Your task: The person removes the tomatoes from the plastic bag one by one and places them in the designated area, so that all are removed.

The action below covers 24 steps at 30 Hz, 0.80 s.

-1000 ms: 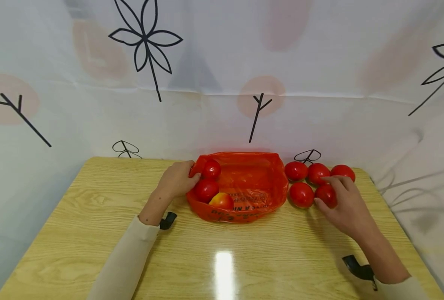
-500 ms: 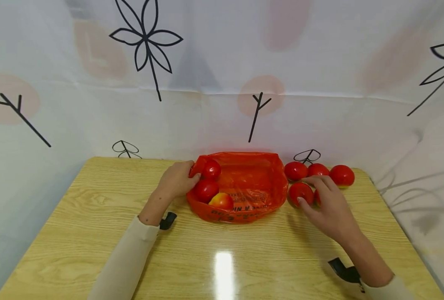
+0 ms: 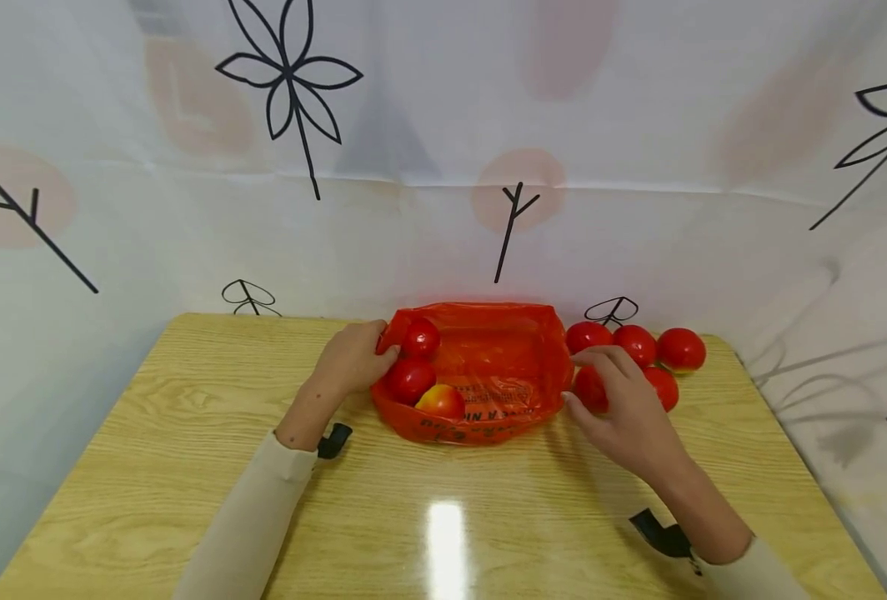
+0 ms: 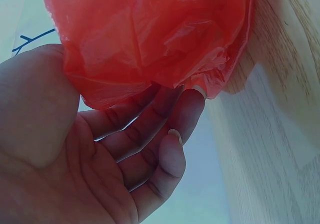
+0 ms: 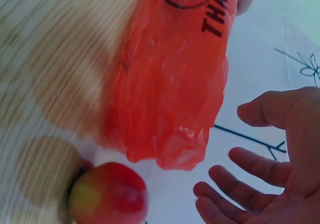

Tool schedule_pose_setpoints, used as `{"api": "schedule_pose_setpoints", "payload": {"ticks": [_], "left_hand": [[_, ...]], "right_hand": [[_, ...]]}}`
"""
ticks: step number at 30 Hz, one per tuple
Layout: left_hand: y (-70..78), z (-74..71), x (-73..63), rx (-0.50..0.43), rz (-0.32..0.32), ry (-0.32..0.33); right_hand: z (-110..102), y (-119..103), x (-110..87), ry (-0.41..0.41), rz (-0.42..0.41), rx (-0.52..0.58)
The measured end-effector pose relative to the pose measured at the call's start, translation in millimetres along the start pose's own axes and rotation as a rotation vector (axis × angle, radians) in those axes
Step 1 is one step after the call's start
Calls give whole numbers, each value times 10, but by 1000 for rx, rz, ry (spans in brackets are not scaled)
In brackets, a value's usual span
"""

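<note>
A red plastic bag with dark printing sits with its mouth spread, near the table's back edge. Two red apples and a yellow-and-red apple lie inside at its left. My left hand grips the left rim, thumb over it and fingers behind; in the left wrist view the red plastic lies between thumb and fingers. At the bag's right edge my right hand is spread, holding nothing. Behind and beside it lie several red apples, one partly covered by the hand. One apple shows below the bag in the right wrist view.
The light wooden table ends at the back against a white cloth with printed plants. A black curved piece sits at the right wrist, another at the left.
My right hand has moved left, from over the right-hand apples to the bag's right edge. The front-right apple shows again. The left hand keeps its grip on the bag.
</note>
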State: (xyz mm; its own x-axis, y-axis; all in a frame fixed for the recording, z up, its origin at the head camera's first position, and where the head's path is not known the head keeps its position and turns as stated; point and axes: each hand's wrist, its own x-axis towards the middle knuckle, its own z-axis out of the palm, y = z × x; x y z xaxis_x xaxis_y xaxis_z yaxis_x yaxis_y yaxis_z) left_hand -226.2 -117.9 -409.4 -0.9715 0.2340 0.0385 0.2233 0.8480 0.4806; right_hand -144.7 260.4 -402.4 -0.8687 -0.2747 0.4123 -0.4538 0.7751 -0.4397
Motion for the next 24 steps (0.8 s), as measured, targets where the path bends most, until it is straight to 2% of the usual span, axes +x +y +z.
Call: {"api": "schedule_pose_setpoints", "payload": {"ticks": [10, 17, 24], "left_hand": [[15, -5, 4, -3, 3, -8], [15, -3, 8, 1, 7, -3], [19, 2, -2, -1, 5, -3]], "right_hand": [[90, -87, 77, -20, -26, 6], [110, -141, 113, 6, -62, -3], [146, -213, 144, -23, -67, 15]]}}
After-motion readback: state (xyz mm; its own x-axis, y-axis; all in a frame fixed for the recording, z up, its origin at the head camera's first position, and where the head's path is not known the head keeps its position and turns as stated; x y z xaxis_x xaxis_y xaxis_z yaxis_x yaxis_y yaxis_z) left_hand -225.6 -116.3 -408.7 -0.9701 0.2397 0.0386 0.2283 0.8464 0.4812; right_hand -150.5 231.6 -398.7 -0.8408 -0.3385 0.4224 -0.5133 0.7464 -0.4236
